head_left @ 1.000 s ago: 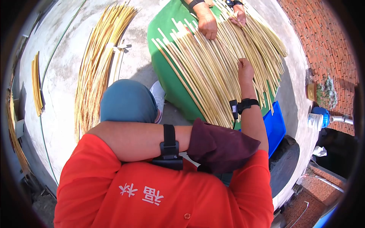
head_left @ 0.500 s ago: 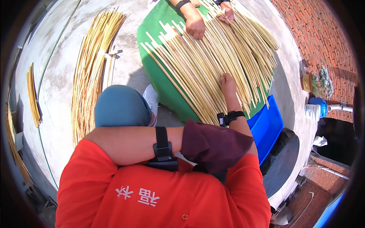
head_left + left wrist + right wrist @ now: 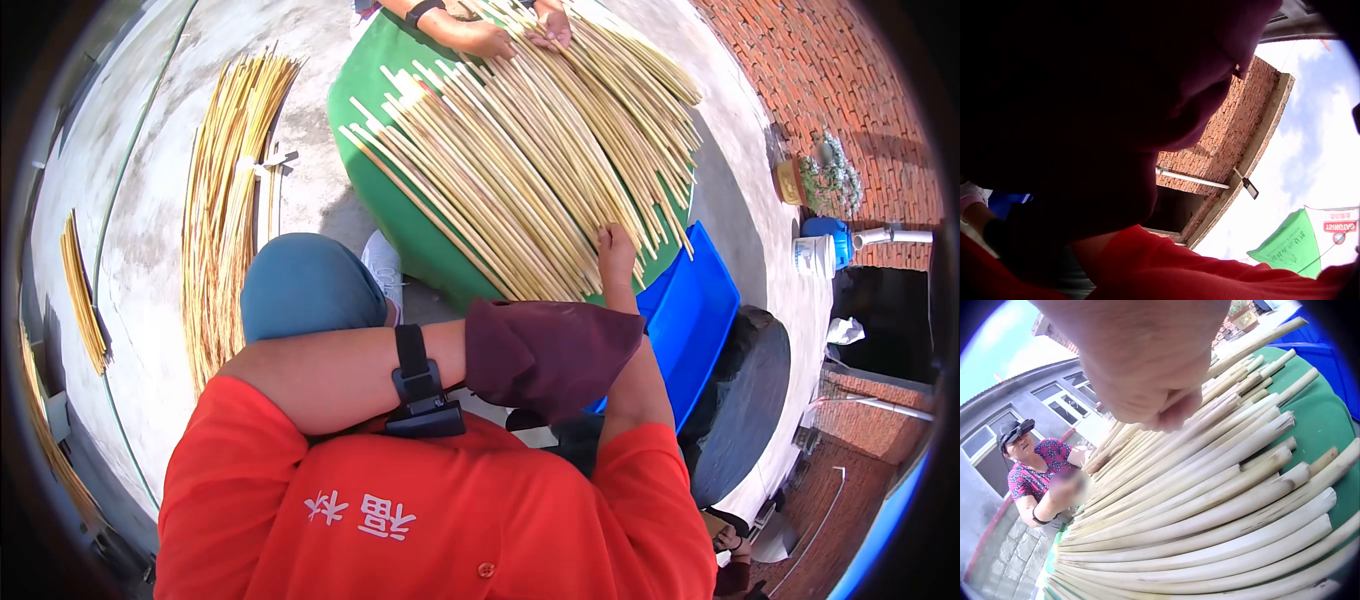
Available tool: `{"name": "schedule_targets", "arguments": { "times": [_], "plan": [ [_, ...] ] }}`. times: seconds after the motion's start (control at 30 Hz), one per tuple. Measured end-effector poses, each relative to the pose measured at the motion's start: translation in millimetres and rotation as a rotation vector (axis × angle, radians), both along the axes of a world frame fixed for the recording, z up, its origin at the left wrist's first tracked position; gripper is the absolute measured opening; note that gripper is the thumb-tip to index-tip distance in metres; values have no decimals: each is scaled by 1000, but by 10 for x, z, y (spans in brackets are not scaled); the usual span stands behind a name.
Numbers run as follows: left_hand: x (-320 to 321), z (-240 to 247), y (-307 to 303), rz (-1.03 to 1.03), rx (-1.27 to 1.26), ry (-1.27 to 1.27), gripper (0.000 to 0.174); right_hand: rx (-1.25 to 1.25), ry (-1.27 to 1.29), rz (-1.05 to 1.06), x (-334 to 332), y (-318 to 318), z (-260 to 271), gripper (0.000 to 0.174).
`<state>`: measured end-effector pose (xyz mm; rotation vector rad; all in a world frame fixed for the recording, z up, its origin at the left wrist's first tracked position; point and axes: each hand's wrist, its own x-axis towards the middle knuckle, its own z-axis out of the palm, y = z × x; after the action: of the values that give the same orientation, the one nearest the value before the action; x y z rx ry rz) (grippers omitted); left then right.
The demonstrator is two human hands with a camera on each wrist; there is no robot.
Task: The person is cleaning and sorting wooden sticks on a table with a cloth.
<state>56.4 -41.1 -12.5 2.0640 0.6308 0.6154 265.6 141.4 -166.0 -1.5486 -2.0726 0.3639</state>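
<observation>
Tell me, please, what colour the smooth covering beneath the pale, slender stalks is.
The smooth covering is green, showing best in the head view.

TSINGTAO on umbr. (image 3: 1291, 245), 福 on shirt (image 3: 430, 482)

A green surface (image 3: 358, 90) carries many long, pale yellow stalks (image 3: 500, 160). They lie closely side by side, and their ends are not even.

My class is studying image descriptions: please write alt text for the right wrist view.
The right hand grips a pale stalk among many similar stalks spread on green cloth. Opposite, a person in a cap and patterned top reaches toward them.
</observation>
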Motion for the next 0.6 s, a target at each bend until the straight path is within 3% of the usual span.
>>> {"name": "schedule_targets", "arguments": {
  "times": [0.07, 0.13, 0.23, 0.37, 0.43, 0.53, 0.6],
  "plan": [
    [128, -76, -14, -25, 29, 14, 35, 30, -60, -20, 314, -44, 132, 19],
    [336, -394, -27, 265, 85, -24, 31, 22, -42, -52, 396, -21, 80, 19],
    [105, 304, 46, 228, 138, 171, 29, 137, -59, -23, 451, -19, 177, 19],
    [175, 140, 86, 271, 302, 46, 31, 295, -113, -17, 189, 215, 396, 19],
    [169, 212, 73, 219, 254, 147, 33, 308, -119, -30, 72, 325, 583, 18],
    [352, -132, 2, 401, 235, 82, 36, 299, -111, -38, -36, 607, 618, 18],
    [270, 28, 96, 387, 226, 105, 35, 326, -199, -30, -138, 950, 665, 19]
  ]
}}
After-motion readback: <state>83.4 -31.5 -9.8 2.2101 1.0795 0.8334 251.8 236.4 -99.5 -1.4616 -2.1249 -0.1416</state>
